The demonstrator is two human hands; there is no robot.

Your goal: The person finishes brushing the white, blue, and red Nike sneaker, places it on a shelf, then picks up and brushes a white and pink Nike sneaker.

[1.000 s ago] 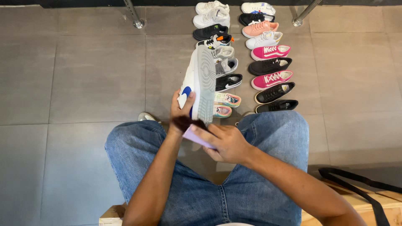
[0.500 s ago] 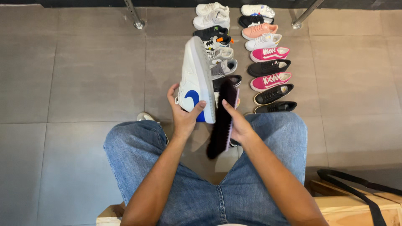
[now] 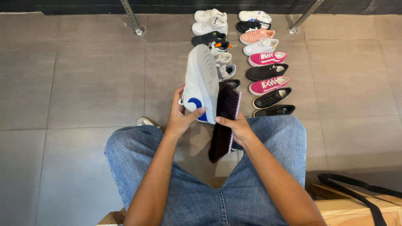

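1. Sneaker (image 3: 202, 81), white with a blue heel mark, is held sole-up above the knees by the left hand (image 3: 181, 119), whose fingers (image 3: 196, 114) are clasped around its heel end.
2. Right hand (image 3: 239, 127) grips a long dark-bristled brush (image 3: 225, 121); its fingers are clenched on the brush's pale back, and the bristles lie just beside the sneaker's sole edge.
3. Two rows of shoes (image 3: 268, 71) line the grey tiled floor (image 3: 83, 83) beyond, near two metal posts (image 3: 132, 19).
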